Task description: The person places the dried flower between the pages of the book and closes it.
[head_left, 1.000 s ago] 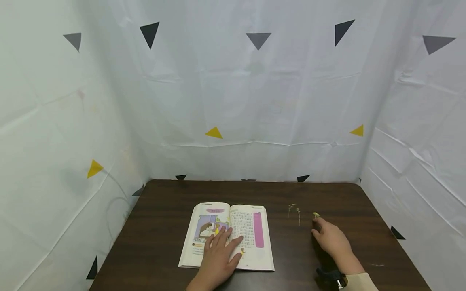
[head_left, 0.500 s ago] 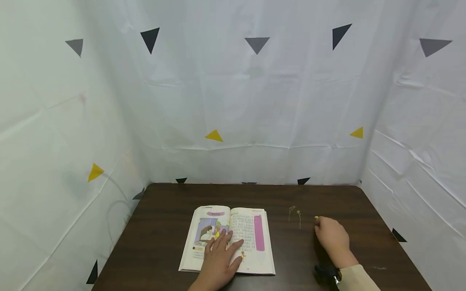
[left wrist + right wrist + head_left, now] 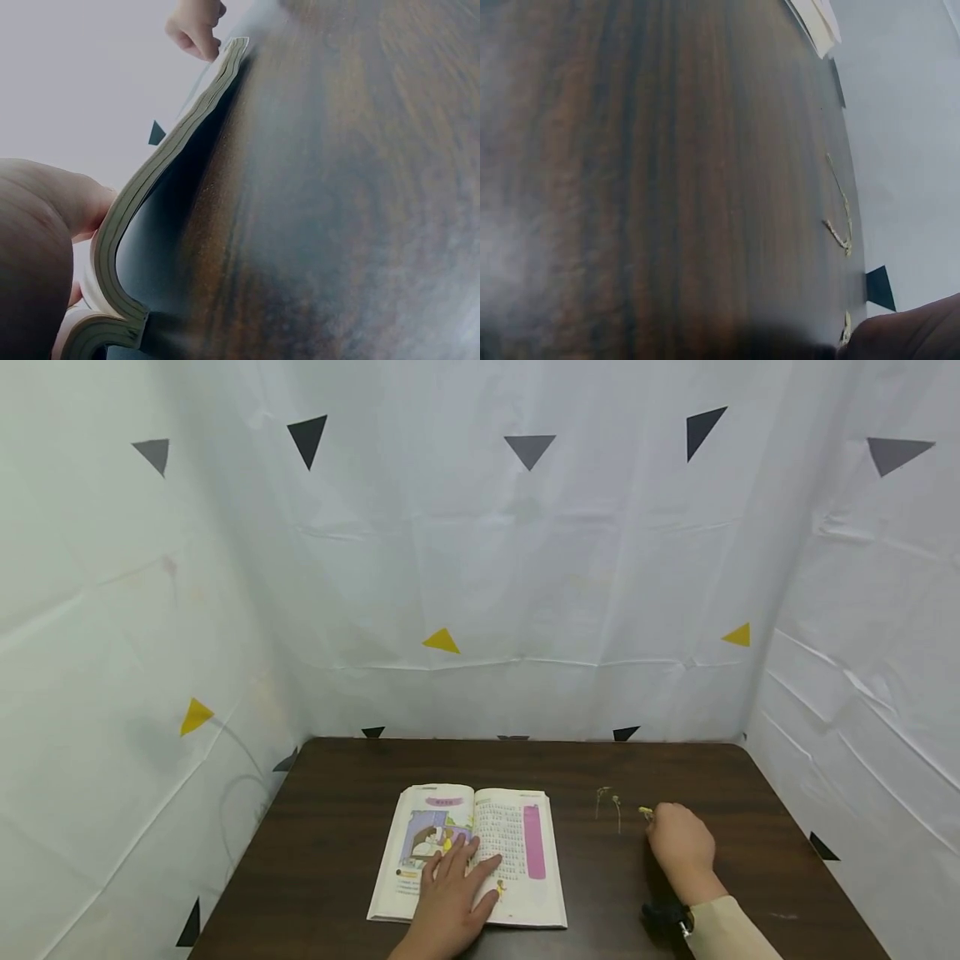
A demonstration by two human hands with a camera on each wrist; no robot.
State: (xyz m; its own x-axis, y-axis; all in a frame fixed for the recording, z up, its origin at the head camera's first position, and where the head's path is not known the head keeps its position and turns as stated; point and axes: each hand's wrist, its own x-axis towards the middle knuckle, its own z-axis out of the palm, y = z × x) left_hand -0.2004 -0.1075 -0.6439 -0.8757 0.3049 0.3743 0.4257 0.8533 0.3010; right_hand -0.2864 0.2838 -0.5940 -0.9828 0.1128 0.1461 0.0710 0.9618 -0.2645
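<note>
While my left hand (image 3: 453,897) is lying spread on the open illustrated book (image 3: 528,906), my right hand (image 3: 681,845) is pinching a yellow flower sprig (image 3: 645,811) right of two other sprigs (image 3: 616,800); squeezing harder, I'd be risking breakage. It is pointing left, bloom first, long axis mostly hidden.

Creased white sheeting (image 3: 465,568) hangs on three sides, marked with black, grey and yellow triangles (image 3: 530,450). Between them stands a dark wood-grained table (image 3: 315,852) with rounded far corners.
</note>
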